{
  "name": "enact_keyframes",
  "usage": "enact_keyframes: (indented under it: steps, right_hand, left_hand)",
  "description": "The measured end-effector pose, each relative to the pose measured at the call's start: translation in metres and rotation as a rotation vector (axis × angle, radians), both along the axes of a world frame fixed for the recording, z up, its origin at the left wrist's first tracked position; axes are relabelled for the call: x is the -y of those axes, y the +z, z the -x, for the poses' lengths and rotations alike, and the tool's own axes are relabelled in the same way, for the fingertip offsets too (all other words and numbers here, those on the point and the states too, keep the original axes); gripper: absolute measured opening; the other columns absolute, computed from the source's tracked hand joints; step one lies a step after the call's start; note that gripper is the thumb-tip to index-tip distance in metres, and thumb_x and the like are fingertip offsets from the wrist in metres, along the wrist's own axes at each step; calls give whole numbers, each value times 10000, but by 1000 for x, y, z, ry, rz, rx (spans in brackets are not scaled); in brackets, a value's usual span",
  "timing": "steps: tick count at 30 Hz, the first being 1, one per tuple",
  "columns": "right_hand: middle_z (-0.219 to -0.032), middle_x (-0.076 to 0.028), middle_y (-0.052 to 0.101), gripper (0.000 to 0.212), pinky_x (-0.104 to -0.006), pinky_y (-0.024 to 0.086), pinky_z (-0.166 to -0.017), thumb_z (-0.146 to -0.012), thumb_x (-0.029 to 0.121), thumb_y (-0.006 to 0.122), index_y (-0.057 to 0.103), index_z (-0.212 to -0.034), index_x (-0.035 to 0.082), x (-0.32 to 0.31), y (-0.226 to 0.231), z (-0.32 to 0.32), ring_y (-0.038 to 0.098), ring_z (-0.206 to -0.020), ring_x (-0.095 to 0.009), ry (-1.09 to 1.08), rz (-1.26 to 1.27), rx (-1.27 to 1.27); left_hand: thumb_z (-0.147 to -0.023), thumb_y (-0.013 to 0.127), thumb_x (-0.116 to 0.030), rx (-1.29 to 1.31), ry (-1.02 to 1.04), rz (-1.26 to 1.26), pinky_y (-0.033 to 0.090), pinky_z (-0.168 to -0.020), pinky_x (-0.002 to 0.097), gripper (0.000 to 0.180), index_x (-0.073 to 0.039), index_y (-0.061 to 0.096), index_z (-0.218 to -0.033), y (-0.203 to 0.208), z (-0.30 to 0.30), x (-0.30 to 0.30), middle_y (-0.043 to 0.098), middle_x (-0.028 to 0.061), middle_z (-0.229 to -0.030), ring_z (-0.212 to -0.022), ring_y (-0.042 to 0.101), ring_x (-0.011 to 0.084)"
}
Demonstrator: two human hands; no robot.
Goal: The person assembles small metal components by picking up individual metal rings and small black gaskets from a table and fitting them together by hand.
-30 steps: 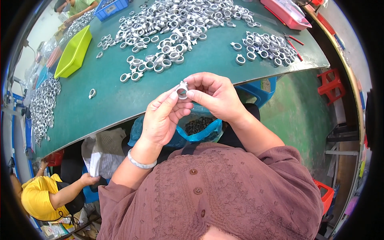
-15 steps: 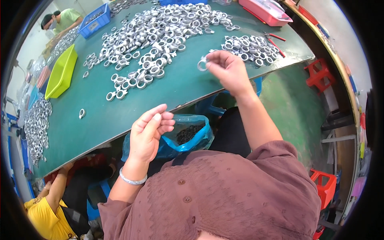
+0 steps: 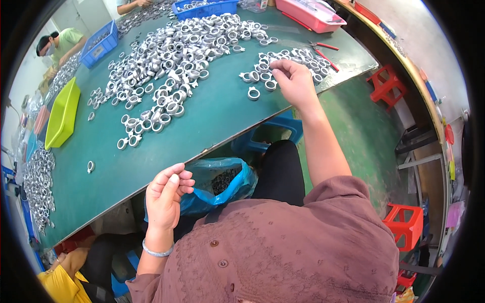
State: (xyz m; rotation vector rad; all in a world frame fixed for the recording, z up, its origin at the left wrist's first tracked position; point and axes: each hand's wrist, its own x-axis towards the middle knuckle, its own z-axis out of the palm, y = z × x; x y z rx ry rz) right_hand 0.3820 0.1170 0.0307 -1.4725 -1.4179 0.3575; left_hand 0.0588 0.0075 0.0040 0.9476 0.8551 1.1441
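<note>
A green table (image 3: pixel 212 113) spreads across the upper frame in the head view, bearing a large heap of metal rings (image 3: pixel 172 60). Right of centre, the right hand (image 3: pixel 295 86), nearer, reaches palm-down over a smaller ring pile (image 3: pixel 263 65), thumb and forefinger slightly parted; whether it grips one, I cannot tell. Lower left, the left hand (image 3: pixel 162 199) hangs loosely curled, visibly empty.

Right hand (image 3: pixel 297 86) at small pile of metal rings (image 3: pixel 303 55), near right corner of green worktop (image 3: pixel 202 130). Left hand (image 3: pixel 164 194) just off near edge, thumb against curled fingers, beside blue bag (image 3: pixel 246 185). Pliers (image 3: pixel 327 46) by right edge.
</note>
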Motion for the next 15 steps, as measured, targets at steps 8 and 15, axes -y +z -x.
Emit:
enact_keyframes:
  steps: [8, 15]
  right_hand:
    - [-804, -97, 591, 215, -360, 448, -735, -712, 180, 633, 627, -900, 77, -21, -1, 21, 556, -839, -260, 24, -111, 664]
    - [-792, -138, 632, 187, -324, 473, -708, -687, 101, 563, 642, -840, 27, -35, 4, 8, 609, -763, -254, 104, 161, 286]
  left_hand:
    - [-875, 469, -70, -29, 6, 19, 491, -662, 262, 217, 24, 553, -1051, 0, 1, 3, 614, 108, -890, -758, 599, 162]
    - [-872, 475, -72, -58, 11, 18, 489, -662, 261, 211, 20, 557, -1044, -2, 7, 8, 613, 103, -887, -759, 599, 162]
